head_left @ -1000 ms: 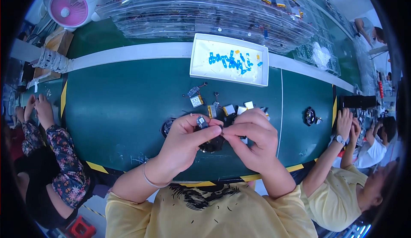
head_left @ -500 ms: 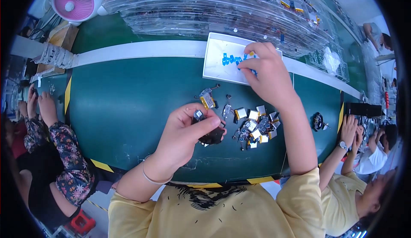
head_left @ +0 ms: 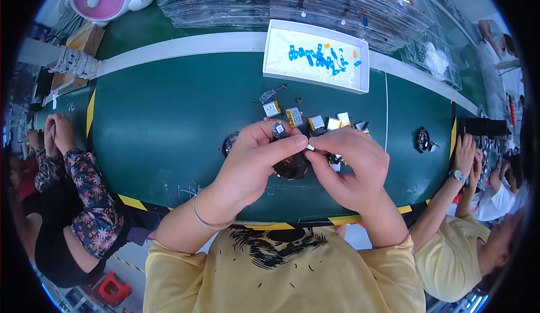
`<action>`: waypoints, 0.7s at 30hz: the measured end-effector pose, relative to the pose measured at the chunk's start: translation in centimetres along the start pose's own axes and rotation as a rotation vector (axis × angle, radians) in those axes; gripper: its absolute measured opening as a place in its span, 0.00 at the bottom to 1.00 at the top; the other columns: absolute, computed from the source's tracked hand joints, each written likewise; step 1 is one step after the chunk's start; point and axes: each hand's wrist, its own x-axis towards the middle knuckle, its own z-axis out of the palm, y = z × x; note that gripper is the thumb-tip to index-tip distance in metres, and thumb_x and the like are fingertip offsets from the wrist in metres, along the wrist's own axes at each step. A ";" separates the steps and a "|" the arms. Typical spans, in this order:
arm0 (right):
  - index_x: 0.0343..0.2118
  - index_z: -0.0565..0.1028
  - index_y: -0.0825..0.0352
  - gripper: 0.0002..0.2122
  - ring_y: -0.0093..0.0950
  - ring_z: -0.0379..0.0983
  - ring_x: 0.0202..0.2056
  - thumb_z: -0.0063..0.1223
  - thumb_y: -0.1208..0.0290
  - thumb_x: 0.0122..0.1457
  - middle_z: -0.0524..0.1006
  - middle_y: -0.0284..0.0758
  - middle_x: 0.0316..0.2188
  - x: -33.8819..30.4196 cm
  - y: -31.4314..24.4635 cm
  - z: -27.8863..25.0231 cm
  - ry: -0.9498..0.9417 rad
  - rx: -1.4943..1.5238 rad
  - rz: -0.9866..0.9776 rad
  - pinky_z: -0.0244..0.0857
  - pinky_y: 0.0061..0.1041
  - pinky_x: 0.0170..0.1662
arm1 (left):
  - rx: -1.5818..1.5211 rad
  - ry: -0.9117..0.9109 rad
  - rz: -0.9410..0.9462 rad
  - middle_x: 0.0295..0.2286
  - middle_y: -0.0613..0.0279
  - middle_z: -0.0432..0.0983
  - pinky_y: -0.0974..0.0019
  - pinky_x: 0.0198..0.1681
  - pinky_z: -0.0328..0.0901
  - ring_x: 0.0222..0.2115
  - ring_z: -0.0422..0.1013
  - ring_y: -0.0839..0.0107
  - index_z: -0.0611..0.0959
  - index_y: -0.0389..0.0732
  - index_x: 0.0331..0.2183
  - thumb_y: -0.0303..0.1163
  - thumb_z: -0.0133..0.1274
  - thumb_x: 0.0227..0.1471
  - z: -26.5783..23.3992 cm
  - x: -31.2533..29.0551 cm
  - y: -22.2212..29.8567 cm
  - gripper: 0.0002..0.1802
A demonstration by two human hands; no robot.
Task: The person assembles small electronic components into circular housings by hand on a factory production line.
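My left hand (head_left: 250, 161) is closed on a black rounded casing (head_left: 292, 168). A small dark module with a white square on it (head_left: 279, 129) shows above the thumb. My right hand (head_left: 357, 164) pinches a small pale blue piece (head_left: 310, 147) between thumb and forefinger, against the casing's right side by the left thumb tip. Fingers hide part of the casing. Just beyond both hands lie silver battery packs (head_left: 316, 123) with yellow edges and small circuit boards, partly covered by the right hand. Another black round part (head_left: 228, 143) lies beside my left hand.
A white box (head_left: 275, 34) holds small blue pieces (head_left: 323, 60) and a few yellow ones. Stacked clear trays (head_left: 236, 9) stand behind it. A black round part (head_left: 422, 140) rests at right on the green table (head_left: 163, 122). Co-workers' hands (head_left: 60, 133) are at both sides.
My right hand has come back from the white box to the casing with a small pale blue piece in its fingers. My left hand has shifted slightly right, still gripping the casing.
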 end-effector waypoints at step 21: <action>0.25 0.74 0.71 0.09 0.24 0.67 0.27 0.57 0.85 0.37 0.71 0.37 0.27 -0.7 0.3 -0.8 -0.061 0.084 0.159 0.61 0.19 0.30 | 0.217 -0.213 -0.078 0.40 0.61 0.69 0.71 0.37 0.70 0.39 0.68 0.77 0.64 0.36 0.45 0.19 0.39 0.53 0.5 -1.1 1.9 0.15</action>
